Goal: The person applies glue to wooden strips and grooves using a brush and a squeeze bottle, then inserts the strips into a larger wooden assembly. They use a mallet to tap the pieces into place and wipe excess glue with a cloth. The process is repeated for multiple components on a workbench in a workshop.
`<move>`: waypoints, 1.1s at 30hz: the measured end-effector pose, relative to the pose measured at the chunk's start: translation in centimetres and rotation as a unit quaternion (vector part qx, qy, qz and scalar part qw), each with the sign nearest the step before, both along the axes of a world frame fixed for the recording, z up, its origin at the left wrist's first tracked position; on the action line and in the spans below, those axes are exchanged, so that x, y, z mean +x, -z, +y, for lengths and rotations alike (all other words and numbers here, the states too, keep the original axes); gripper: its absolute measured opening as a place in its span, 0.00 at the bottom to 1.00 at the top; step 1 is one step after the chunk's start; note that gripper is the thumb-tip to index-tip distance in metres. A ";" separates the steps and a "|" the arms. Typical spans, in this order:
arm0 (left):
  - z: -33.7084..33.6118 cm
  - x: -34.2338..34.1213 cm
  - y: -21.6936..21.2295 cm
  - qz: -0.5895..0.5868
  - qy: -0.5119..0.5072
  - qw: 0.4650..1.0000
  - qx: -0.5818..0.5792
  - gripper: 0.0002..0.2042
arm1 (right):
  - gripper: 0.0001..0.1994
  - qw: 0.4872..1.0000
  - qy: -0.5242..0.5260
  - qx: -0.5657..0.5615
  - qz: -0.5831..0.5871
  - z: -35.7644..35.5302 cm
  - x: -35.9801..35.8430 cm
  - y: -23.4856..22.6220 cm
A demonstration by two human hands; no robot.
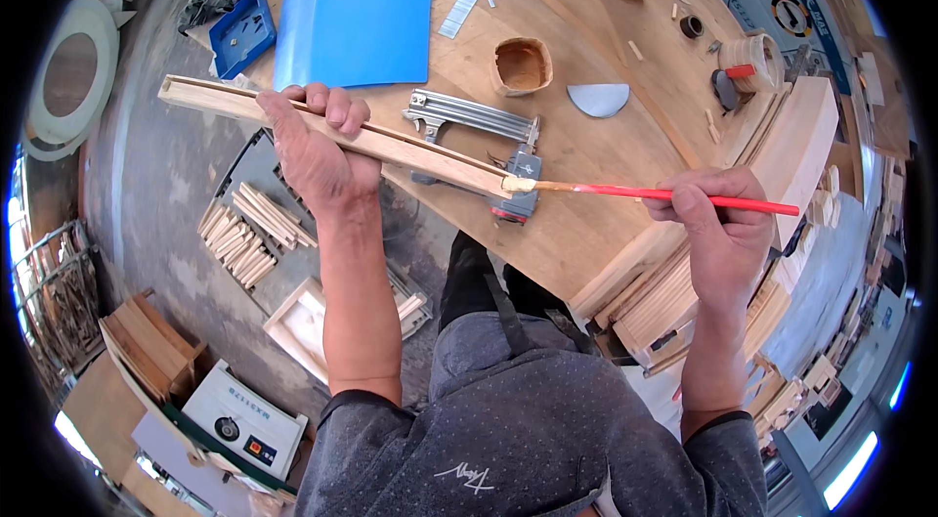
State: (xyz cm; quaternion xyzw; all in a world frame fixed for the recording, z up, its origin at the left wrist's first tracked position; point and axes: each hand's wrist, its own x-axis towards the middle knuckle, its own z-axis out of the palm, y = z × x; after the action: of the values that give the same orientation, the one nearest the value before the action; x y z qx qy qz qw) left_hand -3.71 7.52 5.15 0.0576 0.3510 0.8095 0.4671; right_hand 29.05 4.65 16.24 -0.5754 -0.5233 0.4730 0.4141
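My left hand (pixel 318 141) is wrapped round a long pale wooden rail (pixel 420 153) with a groove along it, held slanting down to the right. In my right hand (pixel 718 224) is a thin brush with a red handle (pixel 625 191), gripped between thumb and fingers. Its pale, coated tip touches the rail's right end. Beneath the rail, a grey nail gun (pixel 523 175) with a metal magazine lies on the table. Beyond it stands a small cup (pixel 522 65) of brownish stuff, apparently glue.
On the wooden table (pixel 576 155) lie a blue sheet (pixel 362 9), a blue tray (pixel 242 33), strips of staples (pixel 459 11) and a half-round grey piece (pixel 598 99). Wood stacks (pixel 650 297) line the right side. Bundled wooden sticks (pixel 239 243) rest low on the left.
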 end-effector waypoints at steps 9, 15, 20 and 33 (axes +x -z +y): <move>0.1 3.3 -2.8 0.078 0.038 0.996 0.005 0.19 | 0.03 0.987 -0.106 0.068 -0.103 -0.5 -0.9 -2.7; -0.2 4.3 -3.7 0.086 0.062 0.994 0.032 0.18 | 0.04 0.986 -0.116 0.061 -0.108 -1.4 -1.0 -4.1; 0.0 5.3 -4.8 0.080 0.066 0.994 0.022 0.18 | 0.03 0.998 -0.035 0.044 -0.033 -3.2 0.5 -3.8; 0.7 10.0 -3.7 0.045 0.210 0.975 0.063 0.15 | 0.05 0.921 0.364 0.136 0.037 -14.4 18.7 -6.9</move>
State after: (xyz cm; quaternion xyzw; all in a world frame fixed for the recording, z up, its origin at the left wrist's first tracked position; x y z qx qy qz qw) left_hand 6.26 8.23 8.83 0.1961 0.3002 0.7101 0.6059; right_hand 47.75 -9.74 23.10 -0.6467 -0.3213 0.2350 0.6506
